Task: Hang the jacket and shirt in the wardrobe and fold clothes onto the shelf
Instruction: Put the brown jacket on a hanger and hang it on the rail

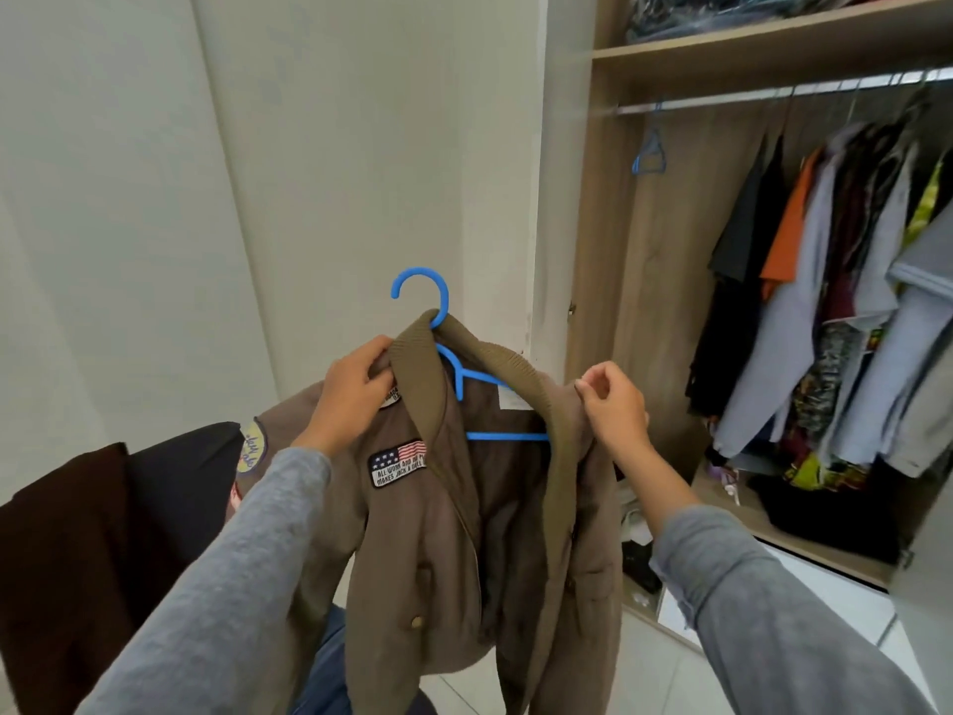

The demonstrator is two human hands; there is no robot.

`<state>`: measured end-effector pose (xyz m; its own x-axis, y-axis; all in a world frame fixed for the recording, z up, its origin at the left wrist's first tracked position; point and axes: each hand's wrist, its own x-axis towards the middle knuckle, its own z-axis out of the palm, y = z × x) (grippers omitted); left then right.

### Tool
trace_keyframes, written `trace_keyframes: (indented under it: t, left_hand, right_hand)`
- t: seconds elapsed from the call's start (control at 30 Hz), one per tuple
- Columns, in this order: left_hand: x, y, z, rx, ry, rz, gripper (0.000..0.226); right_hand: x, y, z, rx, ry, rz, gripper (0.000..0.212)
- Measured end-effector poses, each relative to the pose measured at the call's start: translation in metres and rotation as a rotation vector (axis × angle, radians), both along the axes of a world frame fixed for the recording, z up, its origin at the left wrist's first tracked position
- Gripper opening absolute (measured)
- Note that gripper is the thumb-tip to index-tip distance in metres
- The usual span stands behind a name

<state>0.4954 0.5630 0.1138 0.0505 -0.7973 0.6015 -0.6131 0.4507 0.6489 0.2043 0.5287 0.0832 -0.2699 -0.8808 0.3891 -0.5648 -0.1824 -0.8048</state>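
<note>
A brown jacket [438,549] with a flag patch on its chest hangs on a blue plastic hanger [420,291], held up in front of me. My left hand [350,394] grips the jacket's left shoulder beside the ribbed collar. My right hand [613,405] pinches the right shoulder by the collar. The hanger's hook sticks up above the collar, and its bar shows inside the open front. The open wardrobe [650,281] stands to the right, with a metal rail [732,99] across its top.
An empty blue hanger [651,154] hangs at the rail's left end. Several garments [845,312] fill the rail's right side. A shelf [773,49] above holds bagged items. Dark clothes [103,534] lie on a chair at my lower left. A white wall is behind.
</note>
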Motion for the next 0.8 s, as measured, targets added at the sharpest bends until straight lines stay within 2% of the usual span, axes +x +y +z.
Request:
trace_keyframes:
  t: [0.17,0.23,0.37,0.47,0.57,0.7,0.8]
  left_hand:
    - [-0.016,0.002,0.005,-0.057,-0.058,0.163,0.015]
    - [-0.018,0.001,0.004,-0.064,-0.063,0.224,0.015]
    - [-0.017,-0.002,0.007,-0.059,0.065,0.254,0.014]
    - [-0.018,-0.002,0.013,-0.066,0.116,0.224,0.016]
    - [-0.016,-0.001,0.012,-0.075,0.067,0.208,0.019]
    - [-0.014,0.000,0.005,-0.046,-0.023,0.191,0.019]
    - [-0.014,-0.002,0.001,0.021,-0.077,0.083,0.028]
  right_hand:
    - [0.007,0.003,-0.012,-0.077,0.034,0.231,0.014]
    - [0.005,0.010,-0.026,-0.111,0.068,0.203,0.015]
    - [-0.002,0.014,-0.058,-0.004,0.104,0.116,0.039]
    - [0.002,0.008,-0.062,0.035,0.050,0.081,0.021]
    - [0.005,0.009,-0.056,0.028,0.017,0.019,0.025]
    - [-0.001,0.010,-0.042,-0.105,-0.058,-0.082,0.032]
    - [-0.006,0.004,-0.022,-0.132,-0.111,-0.062,0.040]
